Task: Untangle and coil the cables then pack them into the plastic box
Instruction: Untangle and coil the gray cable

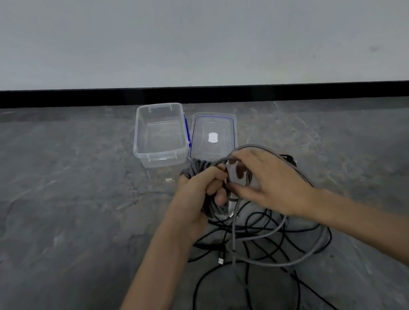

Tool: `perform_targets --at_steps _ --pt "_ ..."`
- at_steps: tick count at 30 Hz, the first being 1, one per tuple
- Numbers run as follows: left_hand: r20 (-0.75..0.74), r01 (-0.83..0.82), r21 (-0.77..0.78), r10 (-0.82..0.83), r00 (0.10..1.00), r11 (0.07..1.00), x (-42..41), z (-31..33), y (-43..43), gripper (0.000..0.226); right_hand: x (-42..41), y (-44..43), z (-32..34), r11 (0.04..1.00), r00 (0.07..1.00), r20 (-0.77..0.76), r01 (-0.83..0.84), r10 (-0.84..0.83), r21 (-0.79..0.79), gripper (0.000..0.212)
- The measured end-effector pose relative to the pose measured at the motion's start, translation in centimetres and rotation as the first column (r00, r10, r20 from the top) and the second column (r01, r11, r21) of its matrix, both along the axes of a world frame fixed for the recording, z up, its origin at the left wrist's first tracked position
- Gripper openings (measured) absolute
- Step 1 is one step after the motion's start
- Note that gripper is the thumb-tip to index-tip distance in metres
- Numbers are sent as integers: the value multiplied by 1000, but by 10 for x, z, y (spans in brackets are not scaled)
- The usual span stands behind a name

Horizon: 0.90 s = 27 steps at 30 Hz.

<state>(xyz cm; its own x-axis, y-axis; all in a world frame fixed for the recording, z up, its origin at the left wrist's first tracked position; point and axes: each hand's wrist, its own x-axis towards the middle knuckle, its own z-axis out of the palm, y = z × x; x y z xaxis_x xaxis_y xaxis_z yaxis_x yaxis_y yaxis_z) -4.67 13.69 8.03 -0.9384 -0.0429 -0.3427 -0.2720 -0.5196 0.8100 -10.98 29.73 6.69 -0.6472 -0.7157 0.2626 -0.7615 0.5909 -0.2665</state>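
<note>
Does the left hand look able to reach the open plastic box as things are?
Probably yes: the plastic box stands open just beyond the left hand, nothing between, though that hand grips the grey coil.

A bare indoor room: mottled grey stone floor (pixel 57 213), black skirting (pixel 73 96), plain pale wall (pixel 190 30).

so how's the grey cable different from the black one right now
The grey cable is partly coiled in the left hand, with the right hand on a strand. The black cable lies loose and tangled on the floor, unheld. The grey cable looks thicker and braided, the black cable thinner. Neither is in the plastic box yet.
</note>
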Motion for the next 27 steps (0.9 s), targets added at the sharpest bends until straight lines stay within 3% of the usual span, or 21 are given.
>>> perform_targets --at_steps 4,8,12,15,19,22,24,27 --pt "23 -28 144 25 999 989 1 2 2 23 -8 5 -7 997 991 124 57 -49 -56 37" --pt "28 13 212 -20 999 977 3 4 -1 21 -13 11 1 998 980 189 -51 58 -44 31" --pt "6 187 172 -190 982 967 7 10 -1 9 -20 22 9 995 997 72 -48 42 85 36" --pt "23 356 164 -364 931 920 11 8 3 9 -24 30 2 987 996 87 -38 24 157 44" --pt "-11 511 333 -538 843 793 15 0 10 10 -25 33 -9 968 989 143 -80 47 238 46" --pt "-110 514 407 -518 848 755 15 -1 11 20 -19 28 -15 991 970 243 -49 17 124 23" --pt "-113 463 384 -458 882 799 13 0 10 13 -14 22 -21 999 952 304 -40 27 37 24" --pt "-107 381 373 -368 924 846 10 5 2 9 -6 17 -25 999 970 242 -28 16 45 30"
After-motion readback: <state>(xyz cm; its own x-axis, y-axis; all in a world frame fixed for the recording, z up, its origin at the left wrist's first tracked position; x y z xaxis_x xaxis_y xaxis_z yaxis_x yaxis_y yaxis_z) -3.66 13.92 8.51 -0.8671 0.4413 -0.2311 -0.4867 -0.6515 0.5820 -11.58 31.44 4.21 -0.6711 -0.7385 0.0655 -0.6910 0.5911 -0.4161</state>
